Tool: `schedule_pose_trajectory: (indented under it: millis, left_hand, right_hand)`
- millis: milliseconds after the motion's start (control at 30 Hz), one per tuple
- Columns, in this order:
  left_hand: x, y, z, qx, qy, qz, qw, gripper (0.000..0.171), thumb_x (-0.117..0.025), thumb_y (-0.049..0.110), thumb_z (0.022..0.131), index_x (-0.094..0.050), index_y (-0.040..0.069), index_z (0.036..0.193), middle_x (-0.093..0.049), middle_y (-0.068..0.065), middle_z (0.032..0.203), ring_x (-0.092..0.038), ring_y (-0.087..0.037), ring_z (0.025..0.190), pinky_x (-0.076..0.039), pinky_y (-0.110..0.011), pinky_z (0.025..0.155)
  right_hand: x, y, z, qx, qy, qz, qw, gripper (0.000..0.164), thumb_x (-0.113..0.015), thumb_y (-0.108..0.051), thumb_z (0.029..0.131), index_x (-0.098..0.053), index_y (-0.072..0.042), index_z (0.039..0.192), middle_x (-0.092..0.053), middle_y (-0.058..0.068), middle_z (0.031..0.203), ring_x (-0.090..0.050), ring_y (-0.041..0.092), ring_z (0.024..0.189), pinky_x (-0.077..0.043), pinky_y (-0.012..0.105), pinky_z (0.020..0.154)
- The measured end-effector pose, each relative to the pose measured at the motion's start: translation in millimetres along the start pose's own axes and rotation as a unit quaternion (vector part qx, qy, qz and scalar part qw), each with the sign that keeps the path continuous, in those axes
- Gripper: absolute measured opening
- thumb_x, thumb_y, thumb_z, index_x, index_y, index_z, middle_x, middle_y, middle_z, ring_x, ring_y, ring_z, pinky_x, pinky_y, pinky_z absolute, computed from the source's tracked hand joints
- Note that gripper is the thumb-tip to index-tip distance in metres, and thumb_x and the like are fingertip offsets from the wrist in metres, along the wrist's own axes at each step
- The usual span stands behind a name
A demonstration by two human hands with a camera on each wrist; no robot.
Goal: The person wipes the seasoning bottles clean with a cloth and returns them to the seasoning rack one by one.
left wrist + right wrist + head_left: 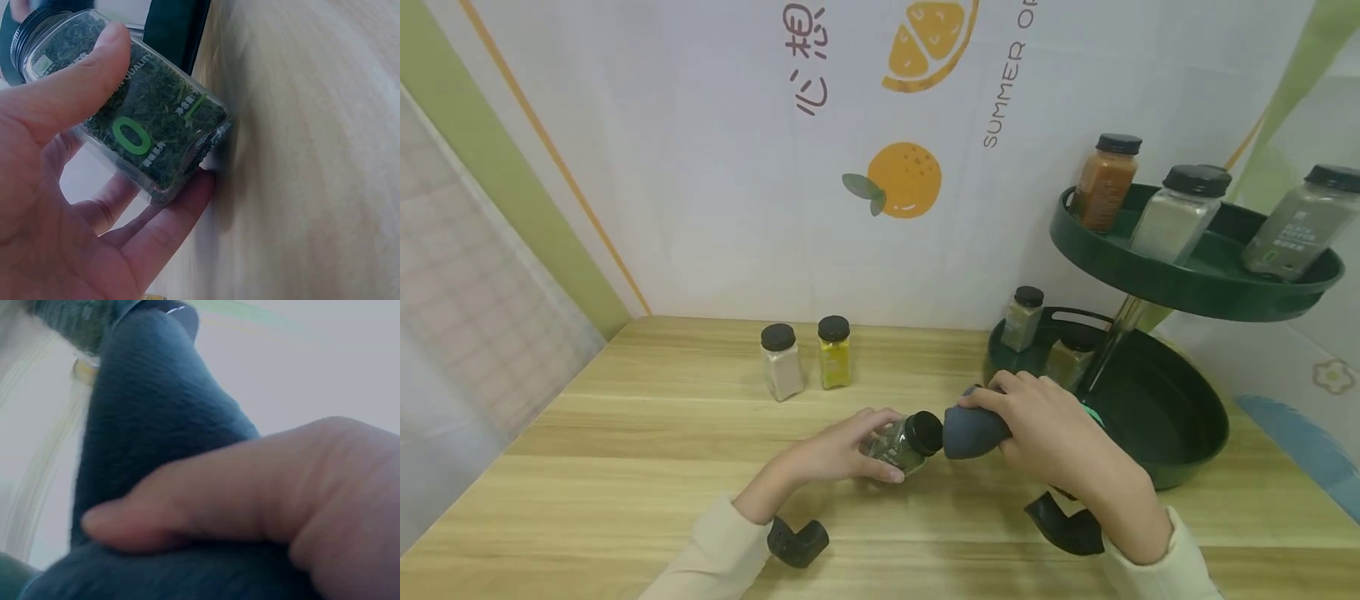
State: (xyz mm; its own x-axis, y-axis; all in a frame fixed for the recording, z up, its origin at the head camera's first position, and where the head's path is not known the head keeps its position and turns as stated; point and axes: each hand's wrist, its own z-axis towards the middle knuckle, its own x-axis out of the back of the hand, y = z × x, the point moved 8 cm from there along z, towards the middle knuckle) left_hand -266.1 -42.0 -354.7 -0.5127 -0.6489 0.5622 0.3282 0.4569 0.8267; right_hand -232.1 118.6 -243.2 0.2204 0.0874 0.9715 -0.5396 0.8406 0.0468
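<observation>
My left hand (835,450) grips a clear spice jar (156,106) of dried green herbs, tilted with its black lid (923,433) pointing right. In the left wrist view the thumb lies along one side of the jar and fingers curl under its base, close over the table. Bunched in my right hand (1048,429) is a dark blue-grey cloth (973,432). Its folded end comes right up to the jar's lid. The right wrist view shows the thumb (144,525) pressed down on the cloth (156,394), the other fingers being hidden.
A green two-tier rack (1180,283) stands at the right, with several spice jars on its tiers. Behind my left hand, a jar of pale powder (783,371) and a jar of yellow powder (835,358) stand on the wooden table (662,433). A printed curtain (737,208) hangs behind.
</observation>
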Motion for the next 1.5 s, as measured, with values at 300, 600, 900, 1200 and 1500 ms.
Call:
schedule_pose_trajectory:
  millis: [300,600,900,1200,1500]
  left_hand:
    - [-0.4,1.4,1.4,0.006,0.003,0.018,0.9998,0.059,-0.072,0.031,0.08,-0.047,0.024,0.132,-0.048,-0.01,0.12,-0.05,-0.023,0.105,-0.044,-0.04,0.084]
    - [0.3,-2.7,-1.7,0.026,0.008,0.005,0.9996,0.061,-0.072,0.034,0.08,-0.045,0.023,0.134,-0.045,-0.012,0.124,-0.047,-0.03,0.112,-0.043,-0.047,0.088]
    - [1.2,-1.1,0.3,0.015,0.016,0.016,0.9996,0.058,-0.073,0.032,0.079,-0.048,0.025,0.131,-0.049,-0.01,0.119,-0.05,-0.025,0.106,-0.044,-0.043,0.086]
    - [1.7,0.3,0.4,0.009,0.014,0.02,0.9997,0.059,-0.073,0.031,0.079,-0.047,0.022,0.132,-0.049,-0.011,0.117,-0.051,-0.024,0.101,-0.045,-0.04,0.082]
    - [2.8,-1.4,-0.4,0.007,0.019,0.004,0.9998,0.057,-0.073,0.028,0.079,-0.048,0.021,0.13,-0.05,-0.012,0.117,-0.053,-0.023,0.1,-0.045,-0.037,0.081]
  right_hand:
    - [7.1,-12.0,1.2,0.003,0.029,0.094,0.995,0.06,-0.072,-0.005,0.071,-0.054,-0.024,0.125,-0.061,0.001,0.114,-0.061,0.024,0.099,-0.05,0.046,0.083]
    - [-18.6,-22.7,13.1,0.039,0.023,0.128,0.991,0.056,-0.074,-0.004,0.072,-0.055,-0.021,0.122,-0.06,0.002,0.118,-0.06,0.021,0.101,-0.051,0.043,0.083]
    - [-22.3,-15.1,13.6,0.015,0.0,0.132,0.991,0.055,-0.072,-0.003,0.073,-0.053,-0.021,0.122,-0.061,0.002,0.115,-0.06,0.019,0.098,-0.05,0.041,0.08]
    - [-23.4,-5.0,12.0,0.004,-0.027,0.117,0.993,0.053,-0.07,-0.003,0.072,-0.052,-0.021,0.118,-0.062,0.001,0.106,-0.057,0.016,0.083,-0.048,0.037,0.069]
    - [-19.8,1.7,9.3,-0.016,-0.029,0.046,0.998,0.053,-0.075,-0.005,0.068,-0.054,-0.023,0.113,-0.061,0.002,0.096,-0.059,0.019,0.079,-0.049,0.038,0.063]
